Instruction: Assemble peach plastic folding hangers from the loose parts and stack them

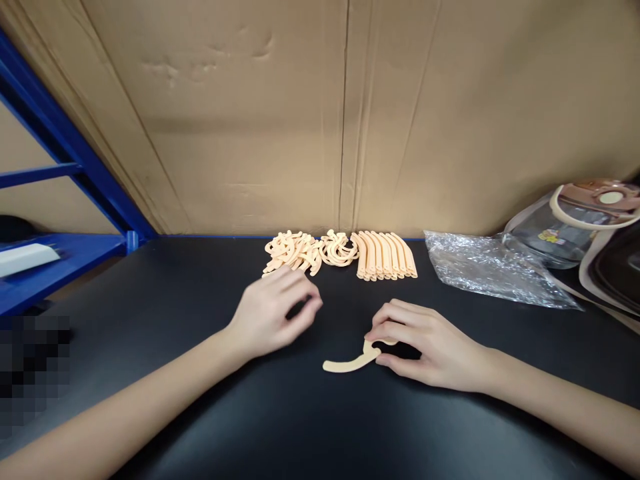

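Observation:
My right hand pinches a curved beige plastic piece between thumb and fingers, low over the black table. One long arm of this piece points left; a forked part lies under my fingers and is partly hidden. To its upper left is my left hand, slightly blurred, with thumb and forefinger tips together in a ring and nothing visible in them. Behind the left hand lies a loose pile of curved beige pieces. Beside that pile are a smaller heap of curved pieces and a neat stack of curved beige strips.
A crumpled clear plastic bag lies at the back right, next to a clear jug with a brown lid. Cardboard stands behind the black table. A blue metal frame borders the left side.

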Available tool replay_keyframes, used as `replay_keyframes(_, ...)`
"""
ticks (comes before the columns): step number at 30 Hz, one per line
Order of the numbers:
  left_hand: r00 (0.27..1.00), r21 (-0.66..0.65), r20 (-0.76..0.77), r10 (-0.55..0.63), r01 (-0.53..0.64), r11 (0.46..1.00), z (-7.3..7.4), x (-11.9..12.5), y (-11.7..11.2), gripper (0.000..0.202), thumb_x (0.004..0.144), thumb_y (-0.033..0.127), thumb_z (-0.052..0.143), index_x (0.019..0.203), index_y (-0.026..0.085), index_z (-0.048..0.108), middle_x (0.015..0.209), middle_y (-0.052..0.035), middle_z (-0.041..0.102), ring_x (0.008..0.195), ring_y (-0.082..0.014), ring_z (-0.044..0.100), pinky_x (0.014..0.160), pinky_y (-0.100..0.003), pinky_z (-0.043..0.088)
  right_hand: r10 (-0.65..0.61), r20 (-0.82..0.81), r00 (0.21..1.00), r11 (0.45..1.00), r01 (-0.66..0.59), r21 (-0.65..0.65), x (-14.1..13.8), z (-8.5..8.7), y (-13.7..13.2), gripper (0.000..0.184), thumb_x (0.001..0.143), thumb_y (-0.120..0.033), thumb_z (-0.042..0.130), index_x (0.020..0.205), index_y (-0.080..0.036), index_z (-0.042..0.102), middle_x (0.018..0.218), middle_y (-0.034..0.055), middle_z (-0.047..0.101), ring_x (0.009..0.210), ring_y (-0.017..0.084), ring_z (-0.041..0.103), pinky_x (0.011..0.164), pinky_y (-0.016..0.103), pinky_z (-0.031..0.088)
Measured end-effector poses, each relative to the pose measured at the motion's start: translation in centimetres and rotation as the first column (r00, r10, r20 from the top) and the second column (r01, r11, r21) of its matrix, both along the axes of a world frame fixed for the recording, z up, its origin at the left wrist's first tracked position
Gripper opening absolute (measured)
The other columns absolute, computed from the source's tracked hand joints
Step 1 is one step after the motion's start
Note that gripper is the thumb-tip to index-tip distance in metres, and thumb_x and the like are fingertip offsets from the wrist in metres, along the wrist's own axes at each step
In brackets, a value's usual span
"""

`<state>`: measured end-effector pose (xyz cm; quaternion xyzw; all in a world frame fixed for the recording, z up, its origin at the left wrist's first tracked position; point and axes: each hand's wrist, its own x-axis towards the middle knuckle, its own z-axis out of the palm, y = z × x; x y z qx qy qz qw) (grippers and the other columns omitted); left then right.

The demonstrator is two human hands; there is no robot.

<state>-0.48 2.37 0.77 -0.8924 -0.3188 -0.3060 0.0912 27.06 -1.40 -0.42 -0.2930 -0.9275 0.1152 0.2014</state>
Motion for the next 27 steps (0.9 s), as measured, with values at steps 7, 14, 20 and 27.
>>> replay_keyframes(7, 0.835, -0.294, 0.095, 0.542, -0.496, 0.817, -0.1, -2.7, 4.4, 0.026, 0.089, 0.045, 0.049, 0.087, 0.021, 0.060, 0.083, -0.0014, 0.059, 0.083, -0.0190, 0.054, 0.064, -0.027, 0.036, 0.046, 0.095, 0.994, 0.999, -0.045, -0.017, 0.0, 0.3, -0.1, 0.038, 0.092, -0.028, 0.050, 0.130, -0.024, 0.055, 0.135, 0.0074, 0.052, 0.117, 0.019, 0.051, 0.099, 0.037, 0.046)
replay_keyframes(14, 0.806, -0.490, 0.148, 0.573, -0.444, 0.751, 0.3, -2.8, 4.9, 0.029, 0.076, 0.049, 0.059, 0.075, 0.021, 0.065, 0.075, -0.0012, 0.059, 0.078, -0.0198, 0.052, 0.065, -0.028, 0.033, -0.015, 0.125, 0.992, 0.999, 0.022, -0.047, 0.1, 0.2, 0.0, 0.043, 0.094, -0.039, 0.049, 0.135, -0.027, 0.049, 0.144, 0.0082, 0.044, 0.128, 0.022, 0.045, 0.104, 0.042, 0.043)
replay_keyframes(20, 0.743, -0.659, 0.294, 0.601, -0.299, 0.691, -0.1, -3.3, 5.7, 0.032, 0.065, 0.051, 0.063, 0.067, 0.019, 0.067, 0.058, 0.0012, 0.056, 0.057, -0.0143, 0.046, 0.056, -0.027, 0.029, -0.016, 0.129, 0.992, 0.997, 0.025, -0.073, 0.1, 0.2, 0.0, 0.039, 0.094, -0.040, 0.049, 0.131, -0.028, 0.052, 0.143, 0.0077, 0.044, 0.128, 0.022, 0.046, 0.104, 0.042, 0.043)
replay_keyframes(27, 0.489, -0.731, 0.547, 0.680, -0.118, 0.672, 0.1, -2.9, 5.5, 0.028, 0.061, 0.043, 0.065, 0.071, 0.017, 0.067, 0.075, -0.0021, 0.065, 0.067, -0.0142, 0.051, 0.059, -0.024, 0.035, -0.051, 0.119, 0.992, 0.998, 0.055, -0.031, 0.1, 0.0, 0.0, 0.034, 0.096, -0.036, 0.046, 0.128, -0.027, 0.052, 0.141, 0.0072, 0.045, 0.125, 0.021, 0.046, 0.102, 0.040, 0.044)
